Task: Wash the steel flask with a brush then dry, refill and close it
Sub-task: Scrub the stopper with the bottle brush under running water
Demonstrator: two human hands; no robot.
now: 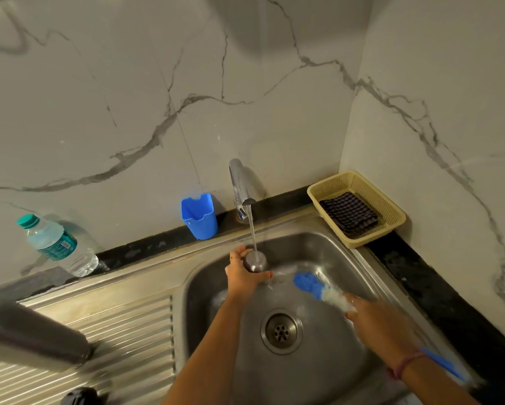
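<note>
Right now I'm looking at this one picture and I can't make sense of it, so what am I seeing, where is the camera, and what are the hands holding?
There is no machine here. A person wears a wide-angle camera on the head, so you look down along both arms into a steel sink.

The left hand holds a small steel piece, perhaps the flask's cap, under water running from the tap. The right hand holds a blue and white brush; the picture is blurred there.

On the drainboard at the left lies the steel flask. Along the wall stand a plastic water bottle, a blue cup and a yellow basket with a dark checked cloth inside.
</note>
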